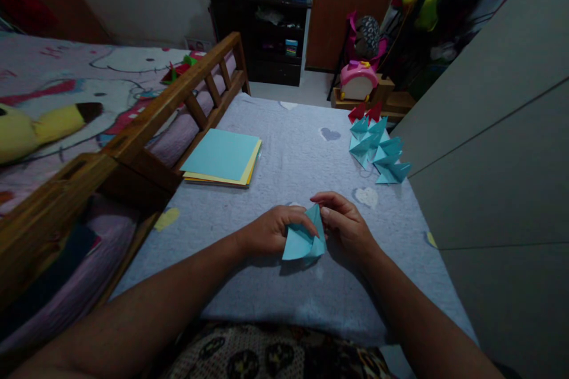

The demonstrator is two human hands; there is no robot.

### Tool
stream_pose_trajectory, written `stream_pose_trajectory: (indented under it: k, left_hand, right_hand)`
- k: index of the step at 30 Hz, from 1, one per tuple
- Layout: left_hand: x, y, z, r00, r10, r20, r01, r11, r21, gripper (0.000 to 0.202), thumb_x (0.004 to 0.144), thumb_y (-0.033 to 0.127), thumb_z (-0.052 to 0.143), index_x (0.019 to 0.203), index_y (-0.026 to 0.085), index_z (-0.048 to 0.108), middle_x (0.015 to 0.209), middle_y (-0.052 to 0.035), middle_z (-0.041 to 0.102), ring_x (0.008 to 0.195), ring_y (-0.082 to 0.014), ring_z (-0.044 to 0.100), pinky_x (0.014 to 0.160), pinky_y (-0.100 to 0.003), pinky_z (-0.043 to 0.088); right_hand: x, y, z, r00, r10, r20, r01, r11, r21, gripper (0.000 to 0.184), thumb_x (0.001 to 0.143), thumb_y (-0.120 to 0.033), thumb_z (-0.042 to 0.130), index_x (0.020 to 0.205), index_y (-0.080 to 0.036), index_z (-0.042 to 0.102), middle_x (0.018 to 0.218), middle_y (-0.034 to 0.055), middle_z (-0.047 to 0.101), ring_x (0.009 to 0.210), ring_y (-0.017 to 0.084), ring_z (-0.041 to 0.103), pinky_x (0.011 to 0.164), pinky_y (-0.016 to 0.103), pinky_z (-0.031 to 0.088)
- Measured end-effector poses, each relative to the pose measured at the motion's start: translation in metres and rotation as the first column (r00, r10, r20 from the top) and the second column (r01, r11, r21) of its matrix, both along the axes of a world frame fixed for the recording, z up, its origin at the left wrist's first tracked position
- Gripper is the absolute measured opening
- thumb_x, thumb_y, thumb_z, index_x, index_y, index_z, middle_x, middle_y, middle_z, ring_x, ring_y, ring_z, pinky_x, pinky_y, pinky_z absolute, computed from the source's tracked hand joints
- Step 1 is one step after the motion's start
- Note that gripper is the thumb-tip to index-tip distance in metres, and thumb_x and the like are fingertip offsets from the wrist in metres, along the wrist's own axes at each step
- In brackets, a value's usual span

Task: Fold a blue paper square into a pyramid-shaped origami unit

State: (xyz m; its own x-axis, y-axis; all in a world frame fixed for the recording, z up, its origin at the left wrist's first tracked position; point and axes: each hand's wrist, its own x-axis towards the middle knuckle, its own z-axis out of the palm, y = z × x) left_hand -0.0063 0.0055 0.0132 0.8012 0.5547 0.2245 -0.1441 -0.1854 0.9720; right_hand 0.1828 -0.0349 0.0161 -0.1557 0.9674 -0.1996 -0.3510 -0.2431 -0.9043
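Note:
A partly folded sheet of light-blue origami paper (pixel 299 243) is held just above the cloth-covered surface, in front of my body. My left hand (pixel 278 228) grips it from the left, its fingers lying across the paper's upper face. On the other side, my right hand (pixel 347 224) has thumb and forefinger closed at the paper's pointed top corner. Folded layers and a loose flap show along the lower edge. Part of the paper is hidden under the left fingers.
A stack of square coloured paper (pixel 222 154) lies at the left, blue on top. Folded light-blue paper pieces (pixel 377 148) and red ones (pixel 364 111) stand at the far right. A wooden bed rail (pixel 178 100) borders the left side; a pale cabinet (pixel 498 148) borders the right.

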Motion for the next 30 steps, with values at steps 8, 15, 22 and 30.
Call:
stream_pose_trajectory:
  k: [8,15,22,30]
  left_hand:
    - [-0.0003,0.0008,0.0003,1.000,-0.012,-0.020,0.012,1.000,0.010,0.014,0.082,0.020,0.073,0.094,0.023,0.077,0.102,-0.0078,0.073,0.095,-0.0199,0.067,0.086,-0.035,0.051]
    - [-0.0011,0.0005,0.0009,0.999,-0.024,-0.035,0.024,1.000,-0.006,0.014,0.081,0.022,0.073,0.095,0.023,0.077,0.104,-0.0084,0.074,0.095,-0.0204,0.067,0.087,-0.036,0.052]
    - [-0.0007,-0.0003,0.0010,0.998,-0.055,0.004,0.056,0.995,-0.080,0.014,0.082,0.020,0.074,0.096,0.022,0.077,0.107,-0.0093,0.074,0.098,-0.0211,0.069,0.088,-0.037,0.054]
    - [-0.0010,-0.0010,-0.0003,0.998,-0.067,0.003,0.066,0.989,-0.132,0.016,0.080,0.019,0.074,0.096,0.022,0.077,0.108,-0.0101,0.074,0.098,-0.0222,0.071,0.087,-0.036,0.056]
  right_hand:
    - [-0.0011,0.0003,0.0014,1.000,0.026,0.016,-0.026,0.999,-0.019,0.022,0.075,-0.038,0.078,0.087,-0.024,0.066,0.058,-0.0061,0.054,0.044,0.007,0.044,0.042,0.022,0.032]
    - [0.0003,0.0004,-0.0046,0.999,0.034,0.001,-0.034,0.999,-0.024,0.022,0.076,-0.038,0.079,0.087,-0.025,0.065,0.059,-0.0060,0.055,0.044,0.007,0.043,0.042,0.023,0.033]
    - [0.0033,0.0005,0.0009,0.997,0.074,-0.033,-0.077,0.994,-0.082,0.024,0.074,-0.040,0.077,0.091,-0.024,0.070,0.062,-0.0040,0.060,0.046,0.008,0.047,0.045,0.022,0.037]
    - [0.0024,-0.0001,-0.0026,0.995,0.089,-0.036,-0.091,0.994,-0.064,0.021,0.076,-0.039,0.076,0.089,-0.024,0.070,0.060,-0.0050,0.058,0.044,0.008,0.045,0.044,0.022,0.035]
